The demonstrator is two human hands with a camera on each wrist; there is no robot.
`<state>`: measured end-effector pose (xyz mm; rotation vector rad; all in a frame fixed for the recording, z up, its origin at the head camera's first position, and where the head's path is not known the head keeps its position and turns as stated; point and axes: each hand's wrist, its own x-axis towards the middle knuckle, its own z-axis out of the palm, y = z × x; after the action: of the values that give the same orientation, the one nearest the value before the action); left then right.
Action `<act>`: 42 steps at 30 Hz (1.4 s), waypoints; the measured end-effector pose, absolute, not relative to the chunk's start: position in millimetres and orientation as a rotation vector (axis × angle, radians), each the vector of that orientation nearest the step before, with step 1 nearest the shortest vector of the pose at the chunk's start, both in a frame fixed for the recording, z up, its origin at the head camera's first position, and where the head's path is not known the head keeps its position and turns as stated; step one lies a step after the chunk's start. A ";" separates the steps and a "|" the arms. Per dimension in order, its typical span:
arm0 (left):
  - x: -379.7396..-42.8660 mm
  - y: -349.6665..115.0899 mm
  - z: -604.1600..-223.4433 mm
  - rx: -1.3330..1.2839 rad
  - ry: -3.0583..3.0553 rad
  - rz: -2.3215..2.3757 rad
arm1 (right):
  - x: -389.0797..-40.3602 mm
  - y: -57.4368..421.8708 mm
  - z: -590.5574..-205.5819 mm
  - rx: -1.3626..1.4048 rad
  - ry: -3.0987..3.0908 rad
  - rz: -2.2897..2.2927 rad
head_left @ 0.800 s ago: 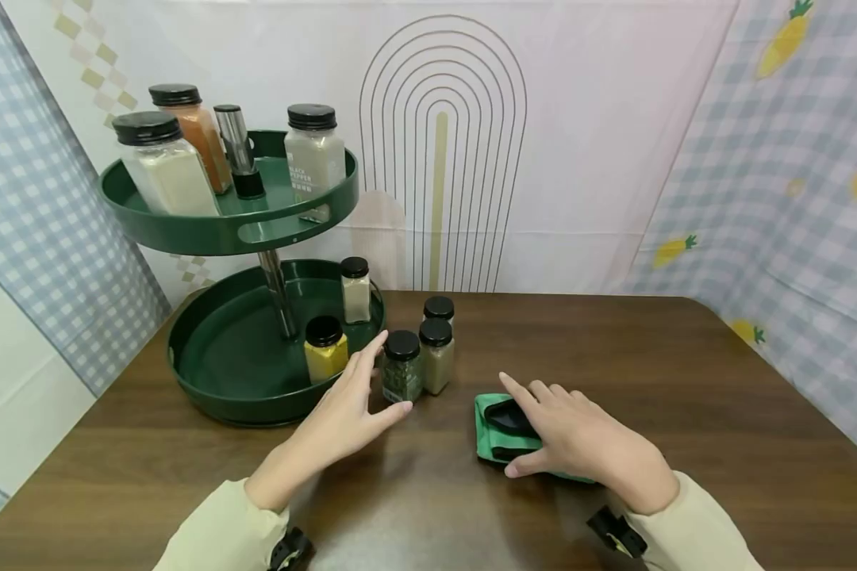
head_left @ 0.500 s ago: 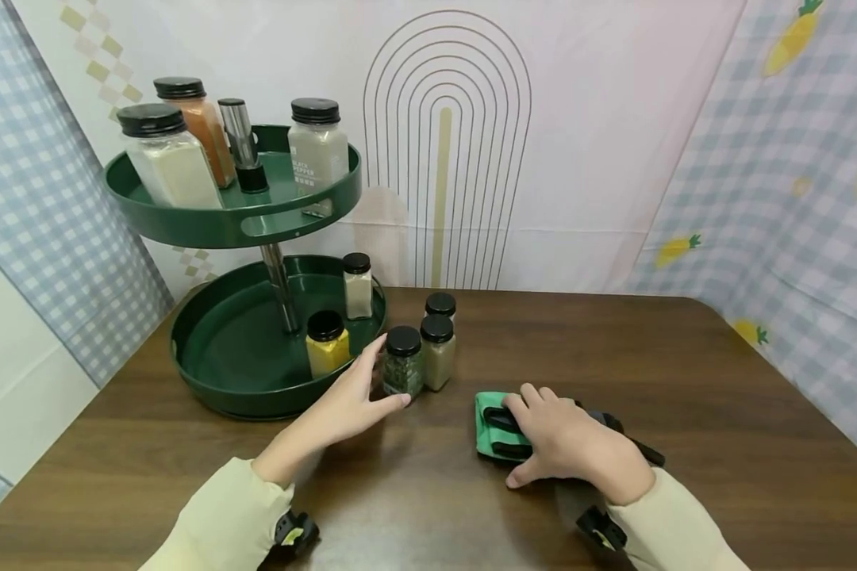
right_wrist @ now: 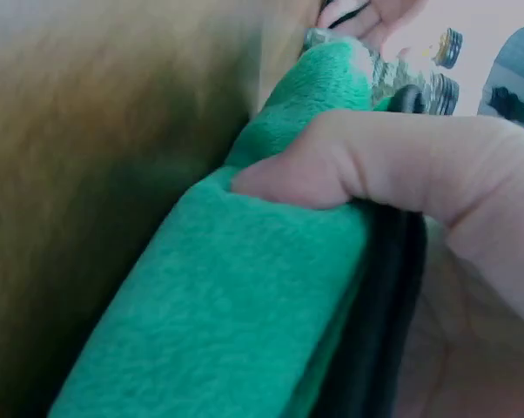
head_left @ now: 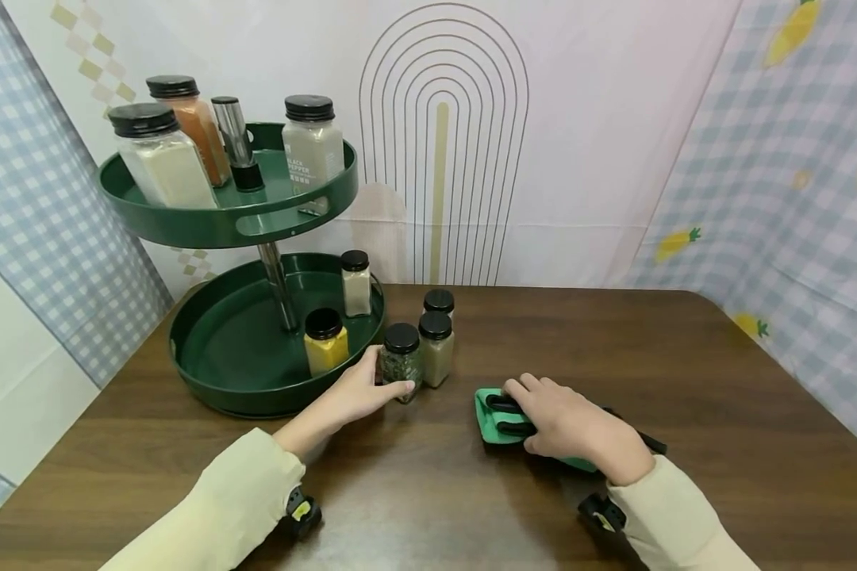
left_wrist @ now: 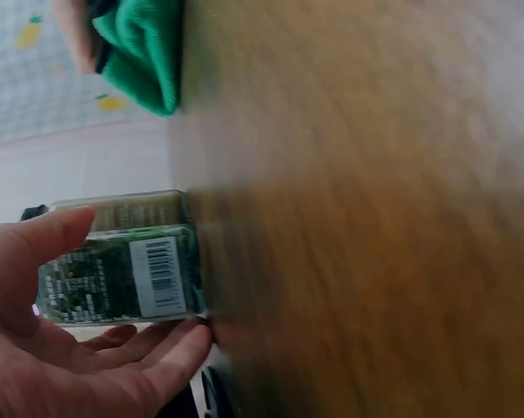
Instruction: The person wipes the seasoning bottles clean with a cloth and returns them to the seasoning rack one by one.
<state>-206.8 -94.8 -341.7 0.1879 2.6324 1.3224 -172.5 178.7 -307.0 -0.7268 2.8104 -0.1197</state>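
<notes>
In the head view my left hand (head_left: 353, 391) grips a small black-capped jar of dried green herbs (head_left: 401, 363). The left wrist view shows the thumb across the herb jar's upper side and fingers under its lower side, its barcode label facing the camera. The jar's base is right at the tabletop. My right hand (head_left: 571, 424) grips a folded green fleecy cloth with black strips (head_left: 491, 420). Its thumb presses into the green pile in the right wrist view, while most fingers are hidden. A thin black piece (head_left: 653, 444) sticks out past that hand's right side.
Close behind the herb jar stand two more black-capped jars (head_left: 437, 349). To the left, a two-tier dark green rack (head_left: 221, 365) bears a yellow jar (head_left: 325, 345), a small pale jar (head_left: 356, 284) and several larger containers above. A patterned white sheet (head_left: 578, 159) hangs behind the table.
My left hand has closed in around the herb jar from an open reach. The right hand has lowered its fingers onto the green cloth, which is now gripped and slightly turned.
</notes>
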 end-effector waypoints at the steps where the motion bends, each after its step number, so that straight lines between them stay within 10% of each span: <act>1: -206.8 -94.3 -341.4 0.183 2.637 1.326 | -173.1 180.3 -306.5 -0.730 2.814 -0.133; 42: -177.4 -80.0 -331.6 0.510 2.151 1.524 | -175.5 192.2 -296.2 -0.801 2.900 -0.325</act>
<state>-177.4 -80.0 -331.6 0.5102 2.1514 1.5239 -175.5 192.2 -296.2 -0.8009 2.9002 -0.3246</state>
